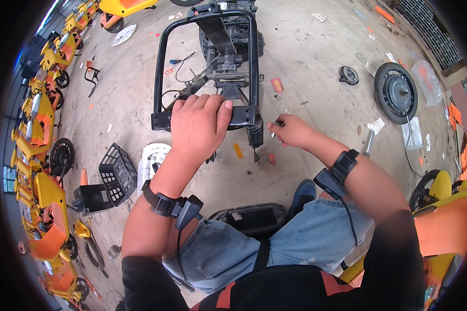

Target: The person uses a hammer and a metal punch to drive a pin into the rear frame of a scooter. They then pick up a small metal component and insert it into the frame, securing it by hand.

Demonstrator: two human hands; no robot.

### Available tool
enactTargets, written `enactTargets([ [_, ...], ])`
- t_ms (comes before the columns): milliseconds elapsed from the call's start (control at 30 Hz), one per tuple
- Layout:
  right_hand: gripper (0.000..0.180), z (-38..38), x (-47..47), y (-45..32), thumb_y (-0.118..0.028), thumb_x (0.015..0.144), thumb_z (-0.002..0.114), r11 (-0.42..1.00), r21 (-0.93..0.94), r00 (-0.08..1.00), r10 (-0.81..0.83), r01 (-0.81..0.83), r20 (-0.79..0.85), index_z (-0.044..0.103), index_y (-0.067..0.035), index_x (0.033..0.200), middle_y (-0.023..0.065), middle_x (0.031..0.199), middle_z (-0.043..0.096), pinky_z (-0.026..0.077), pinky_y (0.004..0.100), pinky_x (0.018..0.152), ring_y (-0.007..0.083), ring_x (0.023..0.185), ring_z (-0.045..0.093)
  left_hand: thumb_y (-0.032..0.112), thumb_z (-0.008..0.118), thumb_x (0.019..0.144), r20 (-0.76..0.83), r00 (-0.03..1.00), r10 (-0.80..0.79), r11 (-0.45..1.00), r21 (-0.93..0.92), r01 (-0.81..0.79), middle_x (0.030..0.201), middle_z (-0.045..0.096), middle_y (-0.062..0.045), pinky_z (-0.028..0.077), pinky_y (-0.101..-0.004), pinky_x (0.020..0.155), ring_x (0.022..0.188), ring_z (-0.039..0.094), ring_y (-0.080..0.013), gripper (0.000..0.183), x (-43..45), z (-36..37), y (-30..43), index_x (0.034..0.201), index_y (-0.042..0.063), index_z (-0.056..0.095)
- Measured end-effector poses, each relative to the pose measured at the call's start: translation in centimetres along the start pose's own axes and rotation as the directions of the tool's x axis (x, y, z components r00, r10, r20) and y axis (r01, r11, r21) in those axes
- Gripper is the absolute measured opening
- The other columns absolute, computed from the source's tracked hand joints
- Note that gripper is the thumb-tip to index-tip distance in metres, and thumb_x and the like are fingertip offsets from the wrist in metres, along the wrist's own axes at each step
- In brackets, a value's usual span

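A black tubular metal scooter frame (pixel 252 58) stands before me, with a flat drilled cross plate at its near end. My left hand (pixel 198 124) lies over that plate, fingers curled across its far edge and thumb on its right part. To the right of the frame, my right hand (pixel 292 131) pinches a small shiny metal piece (pixel 275 130), whose exact kind I cannot tell; most of it is hidden by the fingers. Between the hands, a coil spring shock absorber (pixel 255 134) hangs below the plate's right end, apart from my right hand.
A wheel with a hub motor (pixel 396 93) lies at right, near a black round part (pixel 349 75). At left are a black plastic basket (pixel 118 175), a black box (pixel 95 199) and a row of yellow scooters (pixel 43 136). A black tray (pixel 253 218) sits between my legs.
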State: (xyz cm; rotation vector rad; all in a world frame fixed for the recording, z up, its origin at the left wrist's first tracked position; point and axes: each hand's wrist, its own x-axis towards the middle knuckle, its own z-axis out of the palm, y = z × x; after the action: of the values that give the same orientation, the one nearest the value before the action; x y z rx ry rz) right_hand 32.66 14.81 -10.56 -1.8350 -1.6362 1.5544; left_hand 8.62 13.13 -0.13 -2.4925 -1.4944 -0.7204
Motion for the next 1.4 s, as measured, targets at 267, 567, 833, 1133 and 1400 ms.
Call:
enactTargets([
  [267,0.052,2.1,1.3,1.6,-0.037,0.087,0.072,0.992,-0.110,0.997,-0.051,0.058,0.066,0.065,0.010,0.108,0.0188,0.089,0.070,0.055,0.0377,0.070,0.0276,0.077,0.070,0.028,0.055,0.098,0.039,0.999,0.007,1.000,-0.003,-0.007,0.082,0.065,-0.005,0.042,-0.0397,0.075,0.080,0.060,-0.0271,0.023,-0.1,-0.2,-0.2,0.091,0.009,0.067],
  [567,0.047,-0.9,0.4,-0.5,-0.033,0.089,0.073,0.968,-0.205,0.985,-0.161,0.144,-0.066,0.064,0.008,0.111,0.0172,0.086,0.070,0.053,0.0392,0.074,0.0275,0.083,0.069,0.027,0.055,0.097,0.027,1.000,0.016,1.000,0.004,-0.016,0.081,0.065,-0.006,0.042,-0.0390,0.074,0.080,0.060,-0.0276,0.022,-0.2,0.0,-0.4,0.091,0.009,0.067],
  [833,0.031,-2.2,-0.8,-1.5,-0.019,0.090,0.071,0.957,-0.025,0.956,-0.290,0.289,-0.048,0.066,-0.001,0.115,0.0145,0.086,0.069,0.052,0.0372,0.072,0.0232,0.078,0.068,0.022,0.054,0.096,-0.026,0.999,-0.024,1.000,0.007,0.025,0.079,0.065,-0.007,0.041,-0.0395,0.074,0.078,0.060,-0.0278,0.020,0.0,0.5,0.6,0.089,0.008,0.067],
  [1133,0.029,-1.1,-0.1,-1.2,-0.010,0.089,0.067,0.898,-0.071,0.895,-0.439,0.434,-0.081,0.064,0.000,0.116,0.0168,0.093,0.070,0.052,0.0382,0.076,0.0274,0.080,0.067,0.020,0.053,0.097,-0.015,0.999,-0.031,0.999,0.012,0.031,0.076,0.062,-0.007,0.040,-0.0400,0.074,0.076,0.058,-0.0281,0.020,0.1,0.3,0.8,0.087,0.008,0.065],
  [1400,0.022,-0.7,-0.2,-1.0,-0.007,0.091,0.066,0.910,0.104,0.915,-0.395,0.402,-0.084,0.061,-0.001,0.112,0.0139,0.088,0.069,0.052,0.0358,0.069,0.0207,0.073,0.066,0.020,0.053,0.096,-0.032,0.999,-0.028,0.999,0.025,0.029,0.075,0.062,-0.007,0.039,-0.0404,0.073,0.076,0.058,-0.0278,0.020,0.2,0.7,0.8,0.085,0.008,0.065],
])
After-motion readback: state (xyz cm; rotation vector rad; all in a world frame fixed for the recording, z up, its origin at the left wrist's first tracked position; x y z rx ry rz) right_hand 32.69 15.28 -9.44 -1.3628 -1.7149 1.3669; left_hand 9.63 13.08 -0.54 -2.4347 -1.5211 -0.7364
